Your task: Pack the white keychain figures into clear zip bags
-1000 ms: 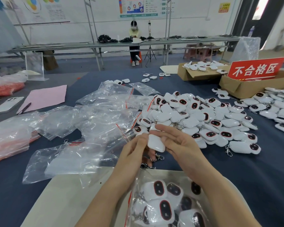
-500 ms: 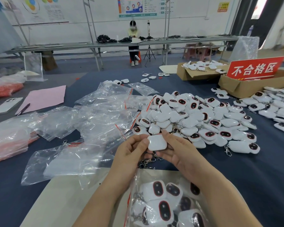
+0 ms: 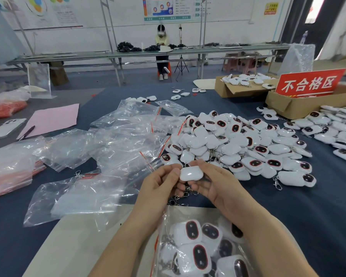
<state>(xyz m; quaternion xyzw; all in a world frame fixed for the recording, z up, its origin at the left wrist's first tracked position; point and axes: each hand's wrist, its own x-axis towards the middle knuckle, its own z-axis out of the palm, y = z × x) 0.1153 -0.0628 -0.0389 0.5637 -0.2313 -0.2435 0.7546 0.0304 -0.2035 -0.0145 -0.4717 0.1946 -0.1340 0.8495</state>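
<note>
Two-handed grip: left hand and right hand pinch one white keychain figure above the table's near edge. Its dangling chain could snag the filled zip bag below, tugging the figure loose.

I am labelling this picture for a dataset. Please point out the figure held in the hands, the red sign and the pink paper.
held figure (image 3: 191,173), head view, middle of its glossy white side.
red sign (image 3: 308,84), head view, centre of its face.
pink paper (image 3: 54,118), head view, middle of the sheet.
</note>
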